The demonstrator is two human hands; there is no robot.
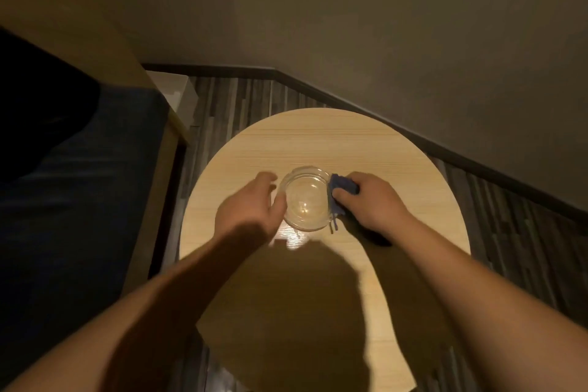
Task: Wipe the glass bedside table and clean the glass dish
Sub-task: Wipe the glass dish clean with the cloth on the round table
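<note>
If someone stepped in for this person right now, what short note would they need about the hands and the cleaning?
Left hand: open, fingers against the left side of the glass dish, steadying it.
Right hand: shut on a blue cloth, pressed to the dish's right rim.
The dish sits upright near the middle of the round table.
Done: cannot tell how much is already wiped.
Left: finish the dish, then wipe the tabletop.

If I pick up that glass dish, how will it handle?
The glass dish looks thick-walled, so probably heavy for its size and breakable. Its smooth clear surface may be slippery. Low and wide on the table, it seems unlikely to tip.
</note>
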